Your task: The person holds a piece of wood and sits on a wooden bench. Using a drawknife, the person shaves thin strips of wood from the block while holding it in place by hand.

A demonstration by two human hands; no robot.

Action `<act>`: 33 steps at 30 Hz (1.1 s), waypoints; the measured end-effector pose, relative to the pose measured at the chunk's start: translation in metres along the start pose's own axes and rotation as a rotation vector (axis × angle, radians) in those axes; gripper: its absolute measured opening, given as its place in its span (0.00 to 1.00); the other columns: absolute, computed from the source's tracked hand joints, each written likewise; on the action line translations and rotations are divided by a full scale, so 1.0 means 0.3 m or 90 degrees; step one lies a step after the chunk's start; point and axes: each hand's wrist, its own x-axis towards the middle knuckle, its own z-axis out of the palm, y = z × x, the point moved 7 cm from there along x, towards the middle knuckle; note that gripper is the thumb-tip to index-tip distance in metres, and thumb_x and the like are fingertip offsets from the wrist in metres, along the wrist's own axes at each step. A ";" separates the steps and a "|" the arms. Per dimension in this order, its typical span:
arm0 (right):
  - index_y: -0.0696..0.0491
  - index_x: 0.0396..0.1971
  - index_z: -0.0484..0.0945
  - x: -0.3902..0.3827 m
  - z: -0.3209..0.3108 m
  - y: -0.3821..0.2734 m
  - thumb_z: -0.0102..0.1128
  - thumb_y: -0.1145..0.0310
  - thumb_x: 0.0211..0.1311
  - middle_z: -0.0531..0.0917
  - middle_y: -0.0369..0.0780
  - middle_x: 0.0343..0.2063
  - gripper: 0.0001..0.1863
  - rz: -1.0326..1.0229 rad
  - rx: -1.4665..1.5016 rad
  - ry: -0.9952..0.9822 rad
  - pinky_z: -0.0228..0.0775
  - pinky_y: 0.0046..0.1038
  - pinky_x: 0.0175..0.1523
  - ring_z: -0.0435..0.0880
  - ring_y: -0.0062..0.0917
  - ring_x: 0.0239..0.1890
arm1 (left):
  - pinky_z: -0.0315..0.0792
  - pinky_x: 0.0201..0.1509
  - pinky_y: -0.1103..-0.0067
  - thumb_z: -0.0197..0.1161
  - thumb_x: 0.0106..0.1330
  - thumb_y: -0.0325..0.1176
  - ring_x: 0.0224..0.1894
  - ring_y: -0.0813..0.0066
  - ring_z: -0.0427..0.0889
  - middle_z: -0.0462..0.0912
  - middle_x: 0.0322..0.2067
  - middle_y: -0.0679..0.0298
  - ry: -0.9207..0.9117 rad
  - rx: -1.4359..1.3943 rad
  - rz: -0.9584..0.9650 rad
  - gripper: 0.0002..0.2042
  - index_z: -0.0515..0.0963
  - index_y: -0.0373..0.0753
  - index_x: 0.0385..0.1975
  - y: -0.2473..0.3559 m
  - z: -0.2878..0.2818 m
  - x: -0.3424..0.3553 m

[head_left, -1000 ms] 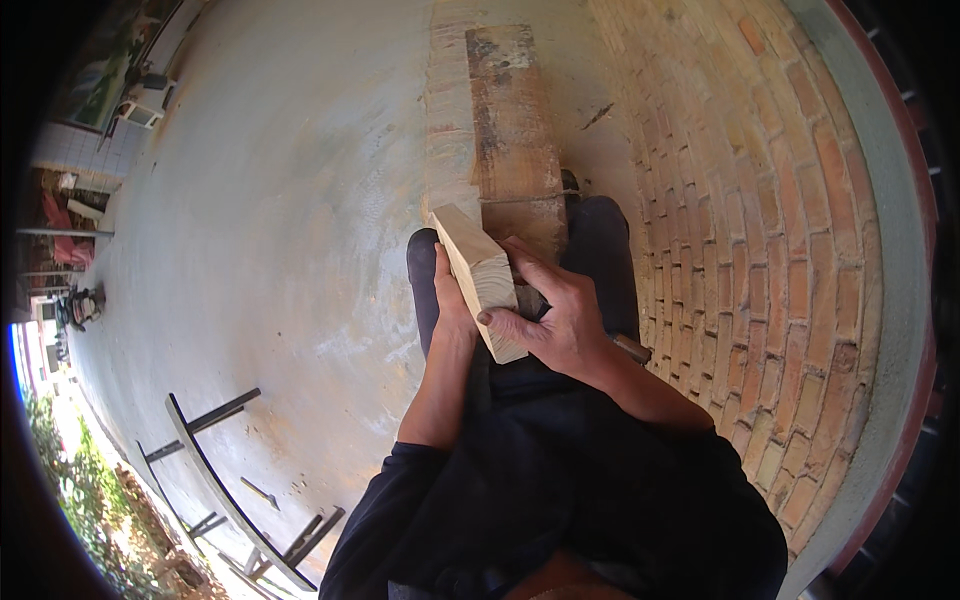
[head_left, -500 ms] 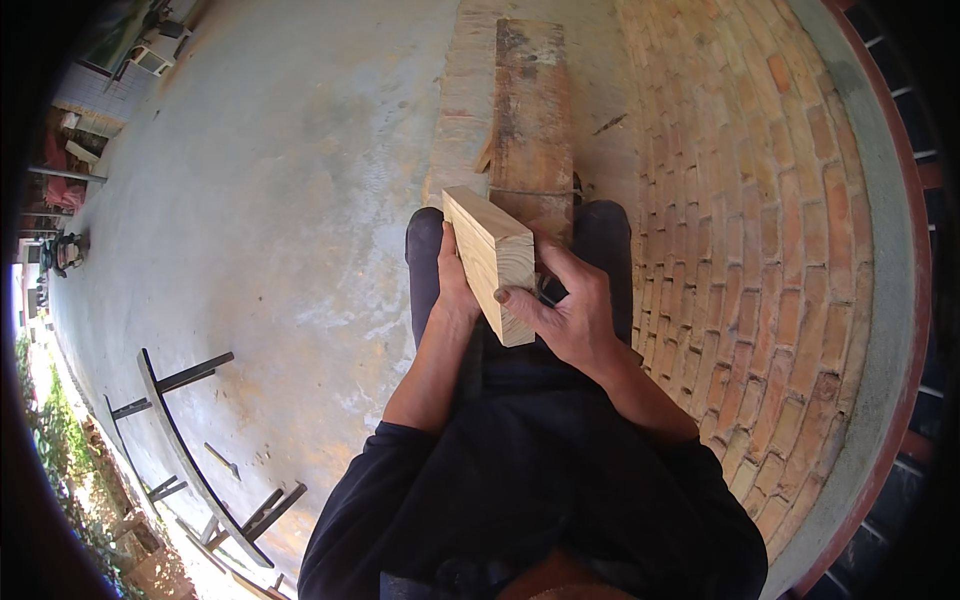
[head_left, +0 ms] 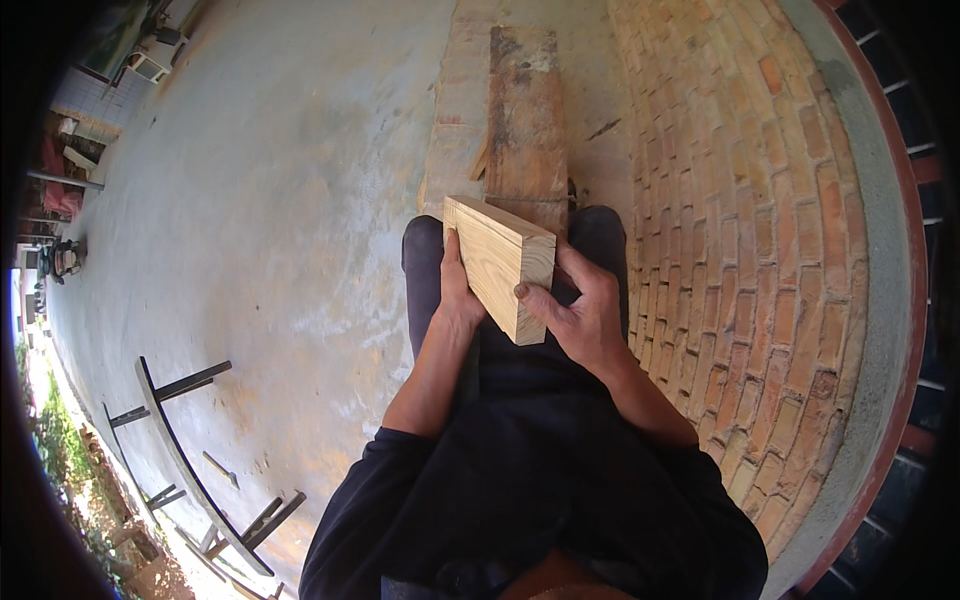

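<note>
I see a brick wall to the right of the right hand, and a worn plank ahead of it and the left hand. Between them tilts a wood block: the left grasps its left side, the right grips its end, thumb against the end face.

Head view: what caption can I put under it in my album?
Left hand and right hand hold a pale wooden block, worn plank ahead, brick wall at right.
</note>
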 end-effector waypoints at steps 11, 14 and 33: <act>0.67 0.57 0.76 -0.022 -0.040 -0.033 0.76 0.64 0.58 0.87 0.55 0.44 0.32 -0.011 -0.051 0.000 0.81 0.31 0.51 0.90 0.37 0.49 | 0.73 0.67 0.54 0.35 0.79 0.63 0.62 0.49 0.78 0.77 0.64 0.51 0.039 0.042 0.029 0.35 0.65 0.41 0.72 -0.008 -0.040 -0.002; 0.72 0.60 0.72 -0.041 -0.045 -0.025 0.76 0.64 0.59 0.84 0.57 0.53 0.37 0.028 -0.068 -0.030 0.76 0.33 0.61 0.85 0.37 0.57 | 0.75 0.65 0.54 0.39 0.78 0.64 0.59 0.49 0.81 0.79 0.61 0.51 0.043 0.033 0.005 0.35 0.67 0.42 0.70 -0.019 -0.057 -0.003; 0.68 0.57 0.76 -0.240 0.144 -0.137 0.74 0.61 0.50 0.80 0.54 0.54 0.37 -0.224 -0.334 -0.129 0.82 0.34 0.56 0.86 0.40 0.52 | 0.64 0.77 0.55 0.40 0.82 0.48 0.68 0.43 0.69 0.71 0.63 0.41 -0.142 0.067 0.012 0.28 0.60 0.34 0.71 0.004 -0.156 -0.211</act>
